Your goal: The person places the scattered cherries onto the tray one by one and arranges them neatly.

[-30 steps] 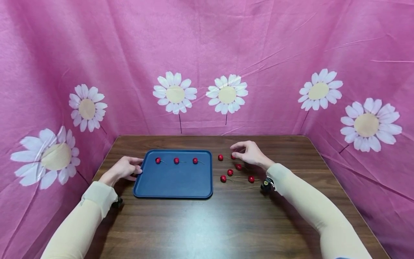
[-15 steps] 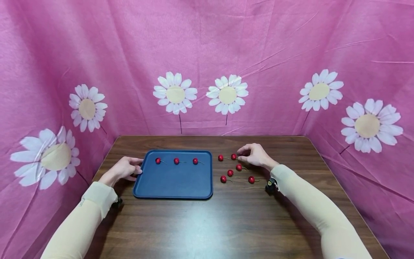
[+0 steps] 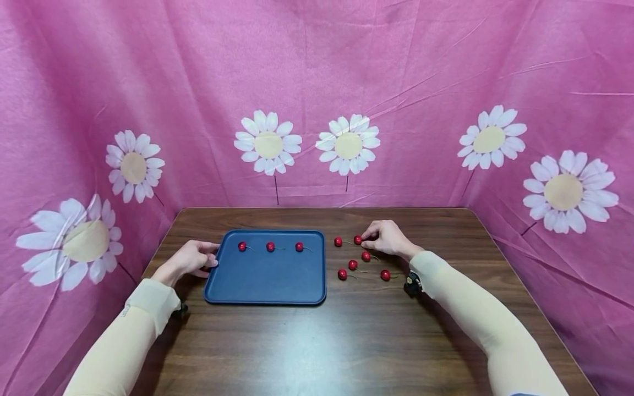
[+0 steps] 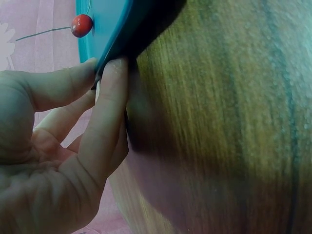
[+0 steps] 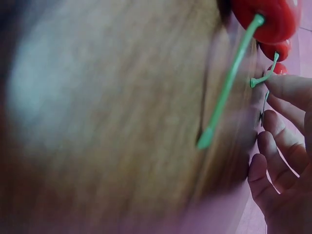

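Observation:
My left hand (image 3: 190, 257) grips the left edge of a dark blue tray (image 3: 267, 283). In the left wrist view the thumb is on the rim and a finger lies beneath it. A row of three red cherries with thin stems, one of them a cherry (image 3: 270, 247) in the middle, lies along the tray's far part. Right of the tray, my right hand (image 3: 388, 238) pinches the stem side of a cherry (image 3: 358, 240) at the back of a loose group. Its thumb (image 5: 290, 90) partly hides that cherry's stem in the right wrist view.
Several other cherries lie on the wooden table (image 3: 307, 352) close to the right hand, among them a near one (image 3: 385, 275) and one by the tray's edge (image 3: 342, 274). A pink curtain (image 3: 307, 66) with white daisies surrounds the table's back and sides.
My right hand drew back rightward from over the cherry, uncovering it, then came slightly left again with its fingertips at the stem. The left hand and tray stayed put.

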`<act>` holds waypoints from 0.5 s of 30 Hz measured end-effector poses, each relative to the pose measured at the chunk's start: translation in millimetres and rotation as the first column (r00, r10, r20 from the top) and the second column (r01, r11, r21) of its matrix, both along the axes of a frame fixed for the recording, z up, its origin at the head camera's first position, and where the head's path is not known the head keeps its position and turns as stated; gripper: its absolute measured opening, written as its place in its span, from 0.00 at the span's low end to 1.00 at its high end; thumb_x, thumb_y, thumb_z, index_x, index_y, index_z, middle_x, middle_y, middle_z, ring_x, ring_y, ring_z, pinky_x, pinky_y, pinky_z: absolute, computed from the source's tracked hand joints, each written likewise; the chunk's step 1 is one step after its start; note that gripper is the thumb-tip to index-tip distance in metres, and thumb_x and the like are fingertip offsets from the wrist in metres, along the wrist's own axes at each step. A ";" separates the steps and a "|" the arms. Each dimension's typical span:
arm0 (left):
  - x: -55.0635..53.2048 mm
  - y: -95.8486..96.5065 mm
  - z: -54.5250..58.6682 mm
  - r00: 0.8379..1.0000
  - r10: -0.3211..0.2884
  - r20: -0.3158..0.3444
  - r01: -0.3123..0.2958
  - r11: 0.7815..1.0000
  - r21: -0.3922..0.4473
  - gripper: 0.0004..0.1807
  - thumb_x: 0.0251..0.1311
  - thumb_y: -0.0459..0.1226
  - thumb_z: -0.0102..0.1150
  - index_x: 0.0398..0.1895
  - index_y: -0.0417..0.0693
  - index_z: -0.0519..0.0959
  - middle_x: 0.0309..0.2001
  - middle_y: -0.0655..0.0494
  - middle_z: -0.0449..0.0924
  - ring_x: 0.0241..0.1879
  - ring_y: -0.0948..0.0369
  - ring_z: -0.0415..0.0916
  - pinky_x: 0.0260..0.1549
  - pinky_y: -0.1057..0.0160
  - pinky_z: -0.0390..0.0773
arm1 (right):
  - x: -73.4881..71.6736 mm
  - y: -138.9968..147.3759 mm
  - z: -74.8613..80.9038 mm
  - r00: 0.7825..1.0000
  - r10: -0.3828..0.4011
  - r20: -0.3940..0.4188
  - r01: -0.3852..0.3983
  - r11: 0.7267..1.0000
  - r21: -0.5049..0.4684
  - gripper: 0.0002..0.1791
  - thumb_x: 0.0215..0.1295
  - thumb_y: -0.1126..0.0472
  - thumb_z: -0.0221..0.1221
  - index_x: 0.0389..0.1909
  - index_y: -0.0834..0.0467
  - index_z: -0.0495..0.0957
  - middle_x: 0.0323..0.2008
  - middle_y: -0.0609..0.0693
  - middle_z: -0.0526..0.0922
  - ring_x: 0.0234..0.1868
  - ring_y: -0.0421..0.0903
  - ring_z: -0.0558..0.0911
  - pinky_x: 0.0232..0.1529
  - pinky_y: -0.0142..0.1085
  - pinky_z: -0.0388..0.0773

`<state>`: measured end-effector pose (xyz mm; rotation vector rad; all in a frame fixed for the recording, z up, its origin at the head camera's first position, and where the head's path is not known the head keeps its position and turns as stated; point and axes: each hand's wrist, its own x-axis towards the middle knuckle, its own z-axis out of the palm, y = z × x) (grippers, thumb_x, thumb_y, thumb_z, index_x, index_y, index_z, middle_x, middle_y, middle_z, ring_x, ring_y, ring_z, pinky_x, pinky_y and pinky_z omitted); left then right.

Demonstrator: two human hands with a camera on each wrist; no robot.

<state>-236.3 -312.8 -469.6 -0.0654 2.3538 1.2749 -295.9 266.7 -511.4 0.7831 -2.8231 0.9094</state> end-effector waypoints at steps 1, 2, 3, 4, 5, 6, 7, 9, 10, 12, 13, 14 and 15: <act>-0.2 -0.1 -0.4 1.000 -0.002 -0.002 0.002 1.000 -0.002 0.38 0.75 0.24 0.63 0.85 0.29 0.64 0.35 0.55 0.81 0.43 0.61 0.83 0.48 0.48 0.97 | 0.1 -0.6 0.0 1.000 -0.001 -0.002 0.001 1.000 0.002 0.05 0.61 0.63 0.80 0.38 0.54 0.97 0.35 0.48 0.92 0.37 0.42 0.85 0.40 0.33 0.80; -0.3 -0.2 -0.6 1.000 -0.001 -0.002 0.001 1.000 -0.001 0.38 0.75 0.24 0.63 0.85 0.29 0.64 0.36 0.54 0.82 0.44 0.61 0.83 0.49 0.47 0.97 | 0.1 -1.1 0.0 1.000 -0.004 -0.002 0.004 1.000 0.005 0.05 0.61 0.63 0.80 0.38 0.54 0.97 0.35 0.48 0.92 0.37 0.42 0.85 0.40 0.33 0.80; -0.4 -0.2 -0.9 1.000 -0.004 -0.003 0.004 1.000 -0.001 0.38 0.75 0.24 0.63 0.85 0.29 0.64 0.37 0.53 0.83 0.44 0.61 0.83 0.49 0.47 0.96 | 0.0 -1.5 -0.1 1.000 -0.007 -0.003 0.007 1.000 0.007 0.05 0.62 0.63 0.80 0.38 0.54 0.97 0.34 0.47 0.92 0.37 0.42 0.85 0.40 0.33 0.80; -0.5 -0.2 -1.0 1.000 -0.006 -0.004 0.006 1.000 -0.002 0.37 0.75 0.24 0.63 0.85 0.29 0.64 0.38 0.53 0.83 0.44 0.60 0.83 0.50 0.46 0.96 | 0.1 -1.8 0.0 1.000 -0.012 -0.002 0.012 1.000 0.010 0.04 0.62 0.63 0.80 0.38 0.53 0.97 0.34 0.47 0.92 0.37 0.42 0.86 0.41 0.34 0.80; -0.5 -0.1 -1.1 1.000 -0.008 -0.006 0.008 1.000 -0.002 0.37 0.75 0.25 0.63 0.85 0.28 0.63 0.38 0.52 0.84 0.45 0.60 0.83 0.50 0.46 0.96 | -0.3 -2.1 -0.7 1.000 -0.016 -0.004 0.016 1.000 0.014 0.04 0.62 0.63 0.80 0.37 0.53 0.97 0.34 0.46 0.91 0.38 0.42 0.86 0.41 0.34 0.80; -0.6 0.0 -1.2 1.000 -0.009 -0.007 0.009 1.000 -0.001 0.37 0.75 0.25 0.63 0.85 0.28 0.63 0.39 0.52 0.84 0.45 0.60 0.83 0.51 0.45 0.96 | -0.4 -2.3 -0.8 1.000 -0.020 -0.005 0.020 1.000 0.017 0.04 0.62 0.64 0.80 0.37 0.52 0.97 0.34 0.46 0.91 0.38 0.42 0.86 0.41 0.34 0.80; -0.7 0.0 -1.2 1.000 -0.007 -0.007 0.007 1.000 0.000 0.37 0.75 0.25 0.63 0.85 0.28 0.64 0.39 0.52 0.85 0.45 0.60 0.83 0.51 0.45 0.96 | -0.4 -2.5 -1.0 1.000 -0.023 -0.006 0.023 1.000 0.020 0.04 0.62 0.64 0.80 0.37 0.51 0.97 0.34 0.46 0.91 0.38 0.42 0.86 0.41 0.34 0.80; -0.7 0.2 -1.3 1.000 -0.005 -0.006 0.005 1.000 0.003 0.38 0.75 0.24 0.63 0.85 0.28 0.63 0.39 0.52 0.85 0.45 0.61 0.83 0.50 0.46 0.96 | -0.5 -2.9 -1.3 1.000 -0.029 -0.006 0.029 0.999 0.025 0.04 0.63 0.63 0.80 0.37 0.51 0.97 0.34 0.46 0.91 0.38 0.42 0.86 0.41 0.35 0.80; -0.6 0.3 -1.3 1.000 -0.005 -0.006 0.005 1.000 0.003 0.38 0.75 0.24 0.63 0.85 0.28 0.63 0.39 0.52 0.85 0.45 0.61 0.83 0.50 0.46 0.96 | -0.4 -3.2 -1.2 0.999 -0.032 -0.003 0.032 0.999 0.027 0.04 0.63 0.63 0.80 0.37 0.51 0.97 0.34 0.46 0.91 0.37 0.43 0.85 0.41 0.35 0.79; -0.3 0.3 -1.3 1.000 -0.005 -0.006 0.005 1.000 0.004 0.38 0.74 0.23 0.63 0.85 0.28 0.63 0.38 0.53 0.84 0.44 0.62 0.83 0.49 0.48 0.97 | -0.6 -3.6 -1.9 0.999 -0.033 0.002 0.033 0.999 0.034 0.04 0.64 0.62 0.80 0.38 0.51 0.97 0.35 0.45 0.91 0.37 0.42 0.84 0.40 0.35 0.78; -0.1 0.4 -1.2 1.000 -0.003 -0.006 0.003 1.000 0.005 0.38 0.74 0.23 0.63 0.85 0.27 0.63 0.37 0.54 0.84 0.44 0.62 0.83 0.49 0.48 0.97 | -0.7 -3.8 -2.3 0.999 -0.033 0.005 0.033 0.999 0.037 0.03 0.64 0.61 0.80 0.38 0.51 0.97 0.35 0.45 0.91 0.37 0.41 0.84 0.40 0.35 0.78; 0.0 0.4 -1.1 1.000 -0.004 -0.007 0.004 1.000 0.006 0.38 0.74 0.23 0.63 0.85 0.27 0.63 0.36 0.54 0.84 0.43 0.62 0.83 0.48 0.49 0.97 | -0.6 -4.1 -2.2 0.999 -0.035 0.009 0.034 0.999 0.040 0.04 0.64 0.60 0.80 0.39 0.51 0.97 0.36 0.45 0.91 0.36 0.41 0.84 0.40 0.35 0.77; 0.2 0.5 -1.0 1.000 -0.004 -0.007 0.004 1.000 0.007 0.38 0.73 0.23 0.63 0.85 0.27 0.63 0.36 0.55 0.83 0.43 0.62 0.83 0.48 0.49 0.97 | -0.6 -4.6 -2.3 0.999 -0.035 0.012 0.034 0.999 0.042 0.04 0.65 0.61 0.79 0.39 0.50 0.97 0.36 0.45 0.91 0.36 0.41 0.83 0.40 0.35 0.77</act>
